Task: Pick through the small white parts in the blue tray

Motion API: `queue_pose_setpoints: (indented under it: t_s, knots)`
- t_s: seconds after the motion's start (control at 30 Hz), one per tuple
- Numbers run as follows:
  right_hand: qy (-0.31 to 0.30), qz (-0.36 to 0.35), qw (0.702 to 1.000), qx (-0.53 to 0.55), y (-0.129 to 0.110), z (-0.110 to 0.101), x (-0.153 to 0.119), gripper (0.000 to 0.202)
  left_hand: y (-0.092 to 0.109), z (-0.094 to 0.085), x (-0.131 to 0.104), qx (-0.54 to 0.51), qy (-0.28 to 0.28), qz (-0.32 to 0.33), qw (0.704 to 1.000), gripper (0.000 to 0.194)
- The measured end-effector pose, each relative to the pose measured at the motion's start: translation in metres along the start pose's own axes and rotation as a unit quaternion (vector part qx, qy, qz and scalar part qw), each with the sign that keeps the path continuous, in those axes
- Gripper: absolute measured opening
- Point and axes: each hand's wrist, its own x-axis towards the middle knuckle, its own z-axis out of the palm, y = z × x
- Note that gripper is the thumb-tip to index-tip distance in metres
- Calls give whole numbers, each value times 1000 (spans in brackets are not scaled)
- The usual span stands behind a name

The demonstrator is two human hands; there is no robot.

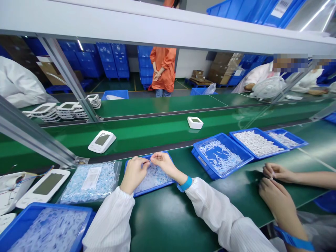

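Observation:
Both of my hands are over a shallow blue tray [154, 190] that holds small white and light-blue pieces [156, 175]. My left hand [135, 171] is closed in a pinch, thumb against the fingers. Just right of it, my right hand [165, 163] also pinches with its fingertips, close to the left ones but slightly apart. Whatever lies between the fingertips is too small to make out. To the left rests a clear plastic bag [78, 182] of light-blue pieces with a white label. A larger blue tray [88, 213] of similar pieces sits at the front left.
Blue trays [207, 171] of small white pieces stand to the right. A co-worker's hands [275, 189] work beside them. White display devices [102, 141] lie on the green conveyor [147, 134] behind. A metal post [34, 129] and an overhead shelf [168, 26] frame the bench.

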Motion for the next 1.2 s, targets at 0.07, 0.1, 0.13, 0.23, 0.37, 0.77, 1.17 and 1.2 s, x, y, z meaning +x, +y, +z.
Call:
queue_pose_setpoints:
  t_s: [0.07,0.1,0.13,0.23,0.37,0.77,1.17,1.2]
  knots:
    - [-8,13,1000,14,2,0,0,27,-1,1,0,-1,-10,0,1000,27]
    - [-8,18,1000,19,2,0,-1,28,-2,2,0,-3,-14,-1,1000,28]
    - [-6,20,1000,23,2,1,-1,29,-3,4,0,-8,-15,-3,1000,29]
    - [0,7,1000,21,0,1,-1,32,-8,9,0,-39,-7,-6,999,30]
    - [-26,-33,999,-29,-1,-1,1,29,-12,11,-2,-31,12,26,999,32]
    - [-39,-76,995,-55,-13,1,-8,31,2,-2,-4,11,111,115,987,16]
    - [-45,-79,996,-4,-17,4,-11,38,4,0,-4,-49,182,140,972,17]
    - [-46,-79,996,0,-17,4,-11,38,4,0,-4,-52,184,144,971,17]
